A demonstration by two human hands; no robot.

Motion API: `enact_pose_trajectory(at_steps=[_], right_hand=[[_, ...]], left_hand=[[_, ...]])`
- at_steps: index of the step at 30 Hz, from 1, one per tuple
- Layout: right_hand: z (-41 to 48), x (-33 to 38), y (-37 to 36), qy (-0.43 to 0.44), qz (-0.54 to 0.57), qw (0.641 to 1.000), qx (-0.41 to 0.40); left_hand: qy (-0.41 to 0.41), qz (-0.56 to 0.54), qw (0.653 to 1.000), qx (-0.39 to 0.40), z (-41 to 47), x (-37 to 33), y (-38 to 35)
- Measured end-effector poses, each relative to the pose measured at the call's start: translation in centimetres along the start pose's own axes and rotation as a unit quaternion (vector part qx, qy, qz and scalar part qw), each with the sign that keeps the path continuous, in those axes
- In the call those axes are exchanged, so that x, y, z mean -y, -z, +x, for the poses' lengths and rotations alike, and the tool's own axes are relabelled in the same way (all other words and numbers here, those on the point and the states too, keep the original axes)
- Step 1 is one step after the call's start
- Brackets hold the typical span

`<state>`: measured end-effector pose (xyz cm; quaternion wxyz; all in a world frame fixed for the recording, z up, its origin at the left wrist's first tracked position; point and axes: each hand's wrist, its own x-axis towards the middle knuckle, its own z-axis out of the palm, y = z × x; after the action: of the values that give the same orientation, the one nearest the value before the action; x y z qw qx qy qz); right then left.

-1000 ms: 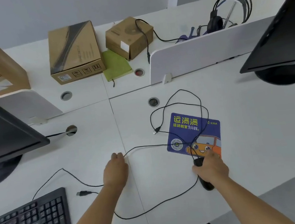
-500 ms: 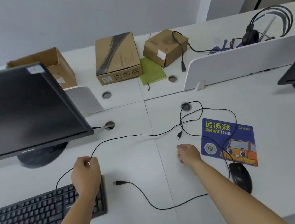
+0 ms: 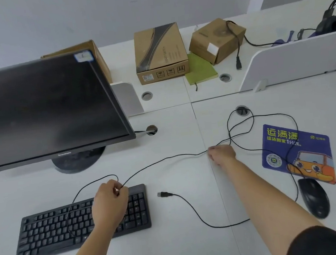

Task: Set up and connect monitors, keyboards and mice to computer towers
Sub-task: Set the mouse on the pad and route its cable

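**A:** What's furthest left on the table (image 3: 187, 251)?

**B:** The dark monitor (image 3: 42, 112), with the keyboard (image 3: 49, 229) in front of it. Over the keyboard, your left hand (image 3: 108, 203) pinches a thin black cable (image 3: 166, 159) between thumb and fingers.

**A:** And next?

**B:** A loose USB plug (image 3: 163, 194) lies just right of the keyboard. The pinched cable runs on to your right hand (image 3: 221, 154), whose fingers are curled round it beside some tangled loops.

**A:** The mouse?

**B:** Far right. The mouse (image 3: 314, 199) sits just beside the near edge of the blue mouse pad (image 3: 311, 146).
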<state>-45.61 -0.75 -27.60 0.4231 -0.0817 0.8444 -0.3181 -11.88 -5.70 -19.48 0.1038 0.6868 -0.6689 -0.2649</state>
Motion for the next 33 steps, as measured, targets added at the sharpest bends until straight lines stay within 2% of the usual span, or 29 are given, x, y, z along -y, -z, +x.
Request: enact_pose_trajectory(at_steps=[2,3,5,7,12,14,17,20,22,24,29,33], right_hand=[[-1.6,-0.1,-1.2,0.021,0.056,0.995,0.076],[-2.6,0.0,-1.6,0.026,0.043,0.992,0.115],[-3.1,-0.4,-1.6,0.028,-0.055,0.988,0.139],[-2.7,-0.9,-0.5,0.039,-0.155,0.985,0.069],[-0.8,-1.7,4.0,0.025,-0.143,0.98,-0.136],[0.3,-2.5,5.5,0.025,-0.185,0.97,-0.155],[1.4,-4.2,7.3,0.033,-0.255,0.962,-0.093],[1.2,-5.4,8.3,0.128,-0.158,0.972,-0.12],[0.2,-5.2,8.8,0.153,-0.034,0.975,-0.155],[-0.4,-4.8,9.9,0.167,0.036,0.973,-0.156],[-1.0,-5.0,13.1,0.196,0.075,0.972,-0.105],[-0.2,-5.7,15.2,0.199,0.065,0.974,-0.085]], left_hand=[[-0.007,0.056,0.998,0.041,0.7,0.3,-0.3],[-0.01,0.069,0.996,0.05,1.0,0.4,-0.4],[-0.015,0.077,0.995,0.055,1.6,0.1,-0.8],[-0.015,0.071,0.996,0.051,2.1,-0.4,-1.1],[-0.022,0.12,0.992,0.031,2.0,-1.7,-2.1],[-0.042,0.113,0.992,0.029,1.7,-2.6,-2.8],[-0.089,0.099,0.991,0.029,1.1,-4.0,-4.5],[-0.133,0.08,0.986,0.063,0.4,-6.4,-7.5],[-0.151,0.072,0.981,0.1,-0.1,-8.4,-9.6],[-0.166,0.08,0.974,0.133,-0.7,-10.8,-12.1],[-0.204,0.093,0.959,0.173,-1.9,-16.7,-17.7],[-0.217,0.103,0.951,0.195,-2.5,-21.8,-22.2]])
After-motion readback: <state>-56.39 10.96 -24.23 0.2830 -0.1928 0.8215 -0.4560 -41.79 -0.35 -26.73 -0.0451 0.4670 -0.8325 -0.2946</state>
